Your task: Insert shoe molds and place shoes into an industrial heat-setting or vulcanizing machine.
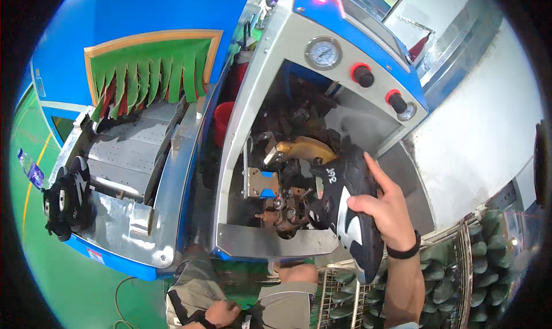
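A black shoe with white side panels and white marks [359, 220] is in my right hand [388, 211], thumb on the near side and fingers around the far side. It is tilted in front of the machine's opening, one end reaching into it. Behind the shoe, a curved yellow-brown part [307, 149] and a metal clamp assembly [282, 205] sit inside the machine [276, 241]. My left hand [223, 313] is low by my lap, its fingers curled; what they hold, if anything, is hidden.
At the left, a pair of black and white shoes [72, 199] rests on the end of a metal conveyor [129, 150] with green strip curtains [155, 70]. A gauge [324, 53] and red-black knobs [363, 75] front the machine. Racks of dark green shoe-shaped pieces [443, 283] stand lower right.
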Demonstrator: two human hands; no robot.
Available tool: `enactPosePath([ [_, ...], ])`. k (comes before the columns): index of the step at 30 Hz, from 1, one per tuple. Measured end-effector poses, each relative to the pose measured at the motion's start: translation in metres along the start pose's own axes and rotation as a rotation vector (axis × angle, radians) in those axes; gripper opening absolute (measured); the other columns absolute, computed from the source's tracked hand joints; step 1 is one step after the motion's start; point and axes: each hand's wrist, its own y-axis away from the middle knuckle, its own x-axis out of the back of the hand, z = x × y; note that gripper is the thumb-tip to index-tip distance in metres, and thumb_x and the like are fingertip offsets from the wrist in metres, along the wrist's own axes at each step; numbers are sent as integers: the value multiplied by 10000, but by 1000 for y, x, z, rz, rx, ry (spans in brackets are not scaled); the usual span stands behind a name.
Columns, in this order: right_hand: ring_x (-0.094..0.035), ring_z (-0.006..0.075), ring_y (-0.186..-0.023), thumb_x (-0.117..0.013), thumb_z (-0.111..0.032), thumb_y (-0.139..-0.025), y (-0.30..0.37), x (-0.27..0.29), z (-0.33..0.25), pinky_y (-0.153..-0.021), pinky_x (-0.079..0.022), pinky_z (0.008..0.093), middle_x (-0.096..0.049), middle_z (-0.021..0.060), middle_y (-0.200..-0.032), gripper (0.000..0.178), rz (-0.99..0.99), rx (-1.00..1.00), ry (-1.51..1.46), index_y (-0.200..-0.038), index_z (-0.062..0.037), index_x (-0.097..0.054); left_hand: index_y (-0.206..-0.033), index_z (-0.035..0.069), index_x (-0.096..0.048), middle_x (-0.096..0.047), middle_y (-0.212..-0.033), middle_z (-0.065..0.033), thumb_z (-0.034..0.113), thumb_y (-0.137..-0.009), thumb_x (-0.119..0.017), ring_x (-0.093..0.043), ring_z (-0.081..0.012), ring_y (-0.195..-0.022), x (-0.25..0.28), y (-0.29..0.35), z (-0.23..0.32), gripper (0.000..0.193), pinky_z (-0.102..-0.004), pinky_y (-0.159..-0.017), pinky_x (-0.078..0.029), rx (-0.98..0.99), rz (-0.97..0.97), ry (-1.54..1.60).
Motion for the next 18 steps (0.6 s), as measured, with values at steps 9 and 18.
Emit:
enactPosePath([
  [9,-644,410,-1028,-733,-395,-778,-66,-36,30,-917,-501,411,-630,315,-1155,909,-232,18,759,-1522,-41,-349,-1015,83,-701,-721,-886,-178,352,-931,-564,-683,-412,-829,13,-23,-10,313,-503,-744,-546,-51,-51,-122],
  [18,-555,545,-1107,-647,-423,-852,-56,-52,21,-984,-449,501,-520,385,-1207,932,-148,-24,907,-1571,-68,-172,-956,66,-665,-701,-880,-225,407,-935,-545,-678,-430,-831,30,-18,1,362,-535,-748,-549,46,1,-189],
])
